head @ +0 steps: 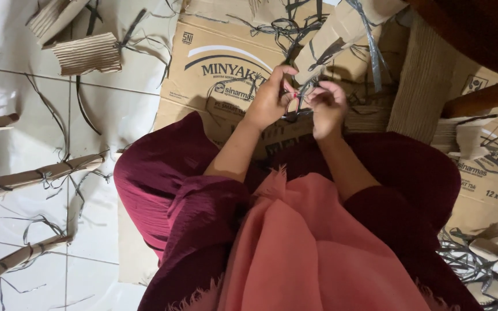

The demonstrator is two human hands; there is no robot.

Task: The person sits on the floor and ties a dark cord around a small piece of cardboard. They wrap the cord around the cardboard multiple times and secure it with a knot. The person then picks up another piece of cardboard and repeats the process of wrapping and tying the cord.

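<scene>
Both my hands meet at the top centre, over a flattened cardboard box (214, 63) on the floor. My left hand (269, 98) pinches a dark plastic strap (298, 106) between thumb and fingers. My right hand (327, 106) is closed on the other end of that strap. The strap runs around a rolled cardboard tube (332, 40) that slants up and to the right from my hands. More strap ends (370, 52) hang off the tube.
Tied cardboard rolls (36, 173) lie on the white tiles at left, another roll (12, 259) at lower left. Corrugated scraps (87, 55) sit top left. A corrugated sheet (425, 80) and wooden furniture (479, 34) stand at right, with loose straps (474, 259) lower right.
</scene>
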